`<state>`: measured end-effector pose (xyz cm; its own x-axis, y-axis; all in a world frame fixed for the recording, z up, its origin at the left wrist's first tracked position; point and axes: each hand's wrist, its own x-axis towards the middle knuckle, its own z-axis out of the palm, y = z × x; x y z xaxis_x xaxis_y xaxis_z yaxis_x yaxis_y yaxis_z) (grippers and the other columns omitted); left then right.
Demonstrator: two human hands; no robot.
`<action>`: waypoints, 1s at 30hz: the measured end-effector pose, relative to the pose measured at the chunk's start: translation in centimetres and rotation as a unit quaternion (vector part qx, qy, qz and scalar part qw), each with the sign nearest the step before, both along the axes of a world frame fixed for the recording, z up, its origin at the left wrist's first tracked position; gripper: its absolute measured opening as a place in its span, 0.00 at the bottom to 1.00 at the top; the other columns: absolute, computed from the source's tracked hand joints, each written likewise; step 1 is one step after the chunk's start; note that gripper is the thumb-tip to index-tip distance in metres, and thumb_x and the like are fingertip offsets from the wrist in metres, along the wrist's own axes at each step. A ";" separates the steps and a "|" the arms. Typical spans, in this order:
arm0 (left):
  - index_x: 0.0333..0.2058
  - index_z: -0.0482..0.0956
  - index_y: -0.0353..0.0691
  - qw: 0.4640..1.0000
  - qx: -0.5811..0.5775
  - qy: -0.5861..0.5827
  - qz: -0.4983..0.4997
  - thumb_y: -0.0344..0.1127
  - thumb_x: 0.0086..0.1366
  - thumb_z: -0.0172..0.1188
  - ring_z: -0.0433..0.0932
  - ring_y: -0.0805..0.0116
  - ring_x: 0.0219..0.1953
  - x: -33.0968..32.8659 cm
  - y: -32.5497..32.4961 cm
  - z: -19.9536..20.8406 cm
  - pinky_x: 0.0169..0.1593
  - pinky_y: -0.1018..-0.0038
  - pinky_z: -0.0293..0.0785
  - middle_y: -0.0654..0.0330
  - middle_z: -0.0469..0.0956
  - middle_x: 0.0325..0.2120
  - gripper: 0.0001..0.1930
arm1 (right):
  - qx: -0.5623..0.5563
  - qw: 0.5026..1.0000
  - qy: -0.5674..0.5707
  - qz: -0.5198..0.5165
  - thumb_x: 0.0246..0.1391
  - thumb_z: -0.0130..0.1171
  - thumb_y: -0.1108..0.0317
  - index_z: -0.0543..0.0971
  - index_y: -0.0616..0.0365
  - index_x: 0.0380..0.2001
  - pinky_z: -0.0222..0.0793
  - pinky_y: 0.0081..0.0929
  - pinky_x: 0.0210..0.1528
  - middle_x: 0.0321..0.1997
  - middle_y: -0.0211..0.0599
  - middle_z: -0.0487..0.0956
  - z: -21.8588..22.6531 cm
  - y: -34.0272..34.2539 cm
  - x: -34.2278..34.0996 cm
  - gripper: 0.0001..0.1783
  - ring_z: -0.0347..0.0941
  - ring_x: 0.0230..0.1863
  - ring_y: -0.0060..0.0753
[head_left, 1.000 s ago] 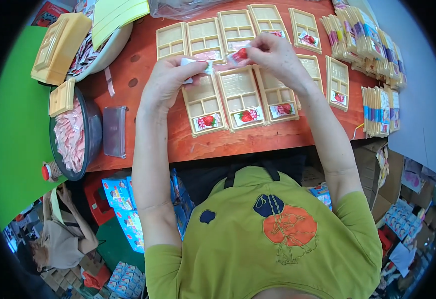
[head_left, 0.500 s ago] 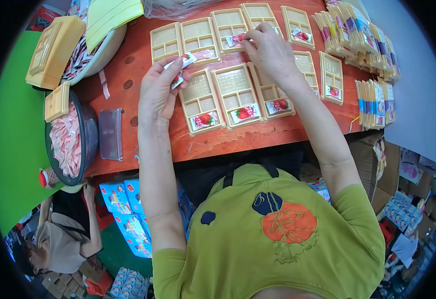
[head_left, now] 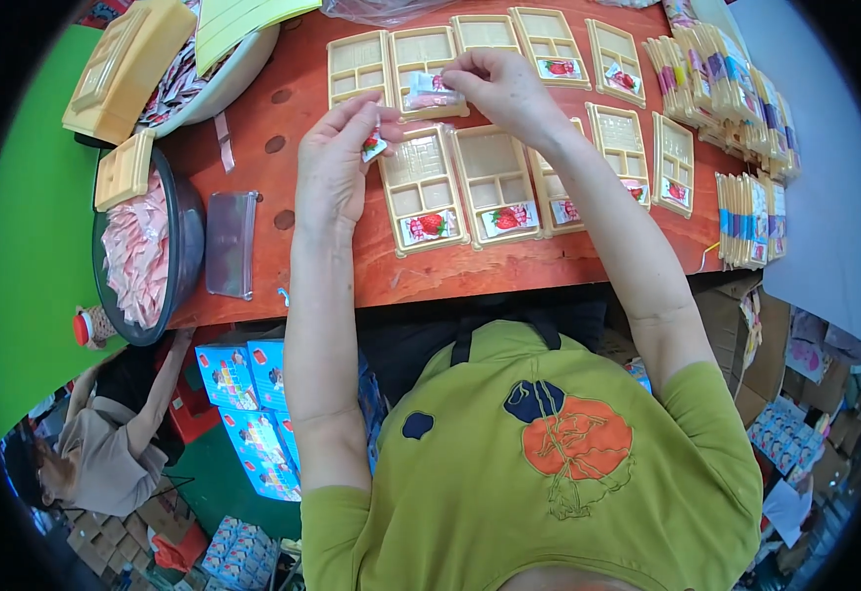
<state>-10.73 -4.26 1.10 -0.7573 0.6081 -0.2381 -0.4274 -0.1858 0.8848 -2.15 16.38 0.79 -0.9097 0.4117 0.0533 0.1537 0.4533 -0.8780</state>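
Observation:
My left hand (head_left: 332,163) is closed on a small white packet (head_left: 374,146) printed with a strawberry, held just above the front-left trays. My right hand (head_left: 504,94) reaches over the back row, its fingertips pinching another small packet (head_left: 429,83) at the lower part of the second cream tray (head_left: 421,47). Two rows of these divided plastic trays lie on the table. Strawberry packets lie in the bottom compartments of the front trays, such as the packet (head_left: 430,228) in the leftmost one. My right hand partly covers the third back tray (head_left: 485,34).
On the left stand a dark bowl (head_left: 192,236) of pink packets, a white basin (head_left: 243,84) of packets, stacked cream trays (head_left: 125,74) and a clear purple box (head_left: 231,244). Bundled wrapped sticks (head_left: 746,222) are piled right. Another person (head_left: 115,433) works at lower left.
My right hand has moved left from the third back tray to the second. My left hand remains near the front-left trays, with less packet showing in it. The whole view has shifted slightly.

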 end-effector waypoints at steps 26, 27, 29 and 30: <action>0.61 0.55 0.30 0.996 0.087 -0.019 0.022 0.19 0.63 0.61 0.82 0.60 0.46 0.5 -2.0 -0.4 0.52 0.67 0.82 0.44 0.77 0.48 0.31 | 0.133 0.971 0.115 0.163 0.62 0.60 0.64 0.80 0.59 0.48 0.73 0.26 0.40 0.40 0.35 0.76 2.4 -4.4 -0.9 0.14 0.77 0.38 0.26; 0.61 0.55 0.30 0.997 0.076 -0.010 0.008 0.20 0.63 0.61 0.82 0.60 0.45 0.5 -2.1 -0.3 0.51 0.68 0.82 0.45 0.78 0.46 0.31 | 0.095 0.972 0.100 0.191 0.63 0.59 0.63 0.80 0.61 0.47 0.72 0.24 0.40 0.38 0.35 0.77 2.7 -4.6 -1.2 0.15 0.76 0.36 0.25; 0.60 0.57 0.29 0.995 0.089 -0.026 0.029 0.20 0.63 0.61 0.83 0.60 0.45 0.8 -2.0 0.4 0.48 0.69 0.83 0.47 0.79 0.44 0.30 | 0.087 0.970 0.074 0.213 0.62 0.60 0.62 0.81 0.64 0.43 0.73 0.23 0.41 0.34 0.33 0.80 3.3 -4.8 -1.5 0.15 0.77 0.36 0.24; 0.59 0.58 0.29 0.993 0.103 -0.041 0.048 0.20 0.63 0.62 0.83 0.61 0.44 0.9 -2.1 0.7 0.46 0.71 0.84 0.48 0.80 0.42 0.29 | 0.002 0.981 0.038 0.188 0.62 0.60 0.62 0.82 0.64 0.42 0.72 0.22 0.42 0.34 0.33 0.81 3.5 -4.9 -1.5 0.15 0.77 0.37 0.22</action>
<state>-9.82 -6.32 1.77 -0.7977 0.5757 -0.1796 -0.4682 -0.4035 0.7861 -3.69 11.45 4.26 -0.9908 0.0470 0.1269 -0.0904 0.4682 -0.8790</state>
